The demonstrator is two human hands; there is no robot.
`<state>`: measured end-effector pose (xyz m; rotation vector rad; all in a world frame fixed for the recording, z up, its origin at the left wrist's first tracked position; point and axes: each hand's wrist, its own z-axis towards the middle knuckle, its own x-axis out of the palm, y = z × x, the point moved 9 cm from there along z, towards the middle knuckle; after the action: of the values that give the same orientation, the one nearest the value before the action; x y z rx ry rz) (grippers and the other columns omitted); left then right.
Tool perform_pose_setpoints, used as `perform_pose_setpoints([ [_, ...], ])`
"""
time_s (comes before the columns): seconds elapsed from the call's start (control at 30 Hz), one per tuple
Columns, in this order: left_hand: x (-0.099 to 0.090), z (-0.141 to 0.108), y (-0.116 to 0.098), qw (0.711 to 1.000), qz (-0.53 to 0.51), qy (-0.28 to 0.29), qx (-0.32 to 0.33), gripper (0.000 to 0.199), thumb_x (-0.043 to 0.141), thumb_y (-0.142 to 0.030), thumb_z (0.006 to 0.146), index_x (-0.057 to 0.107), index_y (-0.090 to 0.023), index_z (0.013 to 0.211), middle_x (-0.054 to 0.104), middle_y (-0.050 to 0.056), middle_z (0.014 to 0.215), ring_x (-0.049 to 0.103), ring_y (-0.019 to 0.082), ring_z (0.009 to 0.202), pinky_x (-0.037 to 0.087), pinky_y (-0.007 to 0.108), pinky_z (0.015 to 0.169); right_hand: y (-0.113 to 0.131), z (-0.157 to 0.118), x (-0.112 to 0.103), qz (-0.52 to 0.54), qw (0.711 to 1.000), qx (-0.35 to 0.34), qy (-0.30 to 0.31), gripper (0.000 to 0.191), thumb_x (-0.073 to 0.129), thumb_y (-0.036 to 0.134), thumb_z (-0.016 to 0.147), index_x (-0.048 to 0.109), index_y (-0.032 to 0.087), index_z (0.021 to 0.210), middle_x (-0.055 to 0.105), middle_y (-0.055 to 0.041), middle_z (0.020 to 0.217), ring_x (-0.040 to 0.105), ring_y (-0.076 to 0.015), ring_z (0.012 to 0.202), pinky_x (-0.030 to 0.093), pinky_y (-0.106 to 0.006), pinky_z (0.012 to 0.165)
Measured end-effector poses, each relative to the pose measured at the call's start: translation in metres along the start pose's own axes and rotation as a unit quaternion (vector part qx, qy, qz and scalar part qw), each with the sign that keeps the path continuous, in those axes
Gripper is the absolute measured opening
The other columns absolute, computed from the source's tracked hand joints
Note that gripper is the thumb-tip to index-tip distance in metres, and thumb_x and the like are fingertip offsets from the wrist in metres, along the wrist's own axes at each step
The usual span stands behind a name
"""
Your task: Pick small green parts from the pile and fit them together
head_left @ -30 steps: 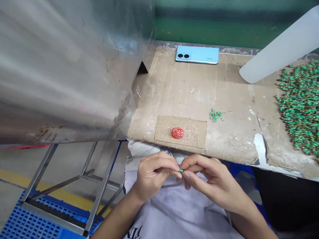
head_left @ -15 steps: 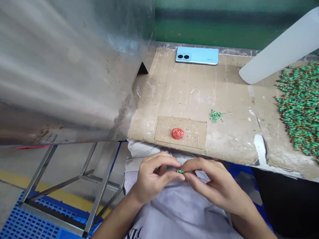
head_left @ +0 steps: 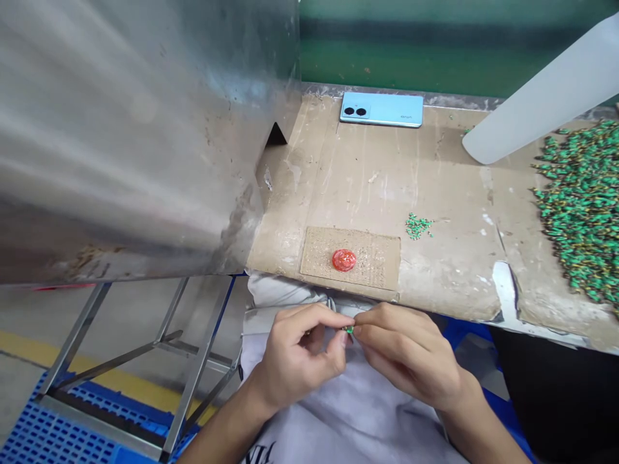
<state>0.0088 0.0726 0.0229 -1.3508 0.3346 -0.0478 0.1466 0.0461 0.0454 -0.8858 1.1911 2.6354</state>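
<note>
A small green piece (head_left: 349, 329) is pinched between the fingertips of my left hand (head_left: 302, 351) and my right hand (head_left: 411, 351), over my lap in front of the table edge. Both hands are closed, their fingertips meeting around the piece. Just beyond them a red, glossy oval lump (head_left: 343, 260) sits on a rough cardboard piece (head_left: 377, 259). A small cluster of tiny green bits (head_left: 418, 225) lies to the right of the cardboard. At the far right is a large heap of green pieces with yellowish tips (head_left: 583, 212).
A light blue phone (head_left: 387, 109) lies at the table's back edge. A whitish tube (head_left: 541, 93) slants in from the upper right. Large sheet metal (head_left: 145, 142) fills the left, above a metal frame (head_left: 200, 361) and blue plastic grating (head_left: 62, 432).
My right fingers have closed in more around the green piece, and my left thumb has drawn back and bent. The piece has turned slightly and shows less.
</note>
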Motion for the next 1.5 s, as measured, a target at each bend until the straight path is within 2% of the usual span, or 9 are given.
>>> perform_pose_setpoints([
  [0.13, 0.002, 0.000, 0.006, 1.000, -0.022, 0.007, -0.019, 0.011, 0.068, -0.006, 0.082, 0.075, -0.014, 0.086, 0.070, 0.002, 0.065, 0.056, 0.011, 0.048, 0.040, 0.021, 0.045, -0.002, -0.003, 0.002, 0.009, 1.000, 0.008, 0.005, 0.021, 0.056, 0.006, 0.101, 0.065, 0.015, 0.117, 0.078, -0.0117, 0.097, 0.073, -0.0208, 0.078, 0.058, -0.032, 0.063],
  [0.5, 0.002, 0.005, 0.006, 0.999, -0.025, -0.027, -0.012, 0.014, 0.061, -0.004, 0.076, 0.062, -0.018, 0.072, 0.059, -0.004, 0.058, 0.052, 0.008, 0.046, 0.037, 0.017, 0.044, -0.004, -0.005, 0.010, 0.017, 0.999, 0.020, 0.020, 0.020, 0.058, 0.005, 0.102, 0.063, 0.015, 0.119, 0.079, -0.0124, 0.098, 0.075, -0.0209, 0.081, 0.061, -0.033, 0.068],
  [0.6, 0.001, 0.004, 0.007, 0.999, -0.021, -0.034, -0.019, 0.014, 0.063, -0.004, 0.077, 0.064, -0.017, 0.072, 0.060, -0.003, 0.059, 0.053, 0.009, 0.047, 0.037, 0.017, 0.043, -0.005, -0.004, 0.010, 0.005, 0.999, 0.028, 0.016, 0.018, 0.056, 0.005, 0.103, 0.063, 0.015, 0.117, 0.078, -0.0116, 0.096, 0.074, -0.0201, 0.079, 0.060, -0.031, 0.066],
  [0.77, 0.001, 0.001, 0.012, 0.997, -0.062, -0.009, -0.050, 0.010, 0.068, -0.008, 0.083, 0.075, -0.015, 0.086, 0.072, 0.002, 0.065, 0.063, 0.012, 0.048, 0.045, 0.019, 0.044, -0.012, -0.003, 0.006, 0.063, 0.996, 0.068, -0.005, 0.025, 0.061, 0.004, 0.100, 0.063, 0.019, 0.119, 0.078, -0.0071, 0.094, 0.075, -0.0181, 0.080, 0.063, -0.030, 0.069],
  [0.9, -0.002, 0.001, 0.009, 0.999, -0.042, -0.010, -0.033, 0.012, 0.071, -0.009, 0.083, 0.079, -0.014, 0.090, 0.075, 0.004, 0.065, 0.068, 0.015, 0.052, 0.048, 0.021, 0.047, -0.012, -0.001, 0.003, 0.065, 0.996, 0.063, -0.013, 0.028, 0.060, 0.002, 0.098, 0.064, 0.019, 0.119, 0.079, -0.0074, 0.095, 0.076, -0.0185, 0.081, 0.064, -0.030, 0.069],
  [1.07, -0.002, 0.002, 0.004, 1.000, -0.022, -0.011, -0.010, 0.020, 0.069, -0.008, 0.086, 0.082, -0.015, 0.101, 0.078, 0.004, 0.069, 0.067, 0.014, 0.052, 0.049, 0.022, 0.047, -0.009, -0.001, 0.000, 0.041, 0.998, 0.039, -0.014, 0.027, 0.059, 0.003, 0.098, 0.066, 0.017, 0.120, 0.078, -0.0106, 0.098, 0.075, -0.0209, 0.084, 0.063, -0.033, 0.069],
  [1.27, -0.003, 0.005, 0.000, 1.000, 0.021, -0.019, -0.007, 0.015, 0.070, -0.008, 0.083, 0.081, -0.015, 0.088, 0.072, -0.001, 0.057, 0.052, 0.009, 0.040, 0.041, 0.019, 0.039, -0.008, -0.003, -0.001, 0.001, 0.999, 0.037, -0.017, 0.022, 0.060, 0.003, 0.098, 0.067, 0.016, 0.114, 0.073, -0.0100, 0.097, 0.071, -0.0190, 0.082, 0.061, -0.030, 0.066],
  [1.37, -0.002, 0.008, -0.001, 0.999, 0.025, -0.019, -0.007, 0.015, 0.068, -0.005, 0.080, 0.080, -0.014, 0.084, 0.074, -0.001, 0.057, 0.053, 0.008, 0.039, 0.042, 0.016, 0.039, -0.008, -0.002, -0.003, -0.027, 0.998, 0.042, -0.022, 0.017, 0.060, 0.005, 0.100, 0.068, 0.017, 0.109, 0.069, -0.0094, 0.096, 0.069, -0.0175, 0.079, 0.060, -0.029, 0.065],
  [1.5, -0.001, 0.008, -0.002, 0.999, 0.026, -0.029, 0.002, 0.016, 0.066, -0.003, 0.077, 0.076, -0.015, 0.081, 0.077, -0.001, 0.059, 0.060, 0.008, 0.038, 0.045, 0.014, 0.039, -0.010, -0.002, -0.001, -0.005, 0.999, 0.048, -0.014, 0.016, 0.059, 0.007, 0.101, 0.067, 0.018, 0.111, 0.071, -0.0087, 0.096, 0.071, -0.0181, 0.082, 0.061, -0.030, 0.067],
])
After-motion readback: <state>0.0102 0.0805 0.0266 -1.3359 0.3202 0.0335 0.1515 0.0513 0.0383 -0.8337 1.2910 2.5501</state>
